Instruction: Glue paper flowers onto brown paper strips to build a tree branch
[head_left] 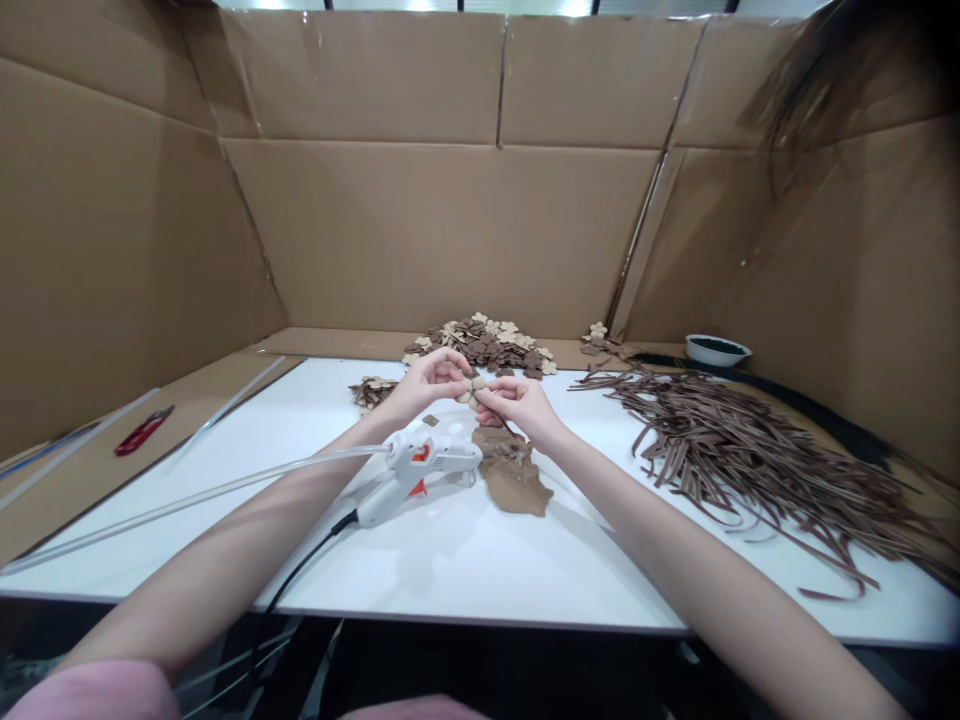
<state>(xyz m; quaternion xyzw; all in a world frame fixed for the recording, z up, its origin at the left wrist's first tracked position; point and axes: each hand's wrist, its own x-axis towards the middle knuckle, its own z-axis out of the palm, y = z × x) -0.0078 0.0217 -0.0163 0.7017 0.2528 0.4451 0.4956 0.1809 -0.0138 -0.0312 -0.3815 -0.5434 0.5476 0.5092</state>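
Observation:
A beige flower cut-out [472, 391] is pinched between my two hands above the white board. My left hand [436, 379] grips its left side with thumb and finger. Closed at its right side is my right hand [519, 403], and a thin brown strip [508, 426] shows just below these fingers. Whether the strip is joined to the flower is hidden. Under my hands lies a brown scrap sheet [517, 480] with glossy, clear-looking residue on it. A white hot glue gun [409, 468] with an orange trigger stands left of it, its nozzle pointing right.
Brown and beige flower cut-outs [491, 343] are heaped at the back. Many brown strips [750, 450] spread over the right side. A white bowl [718, 349] sits at back right, a red utility knife [144, 431] at far left. A long glue stick [225, 490] trails from the gun.

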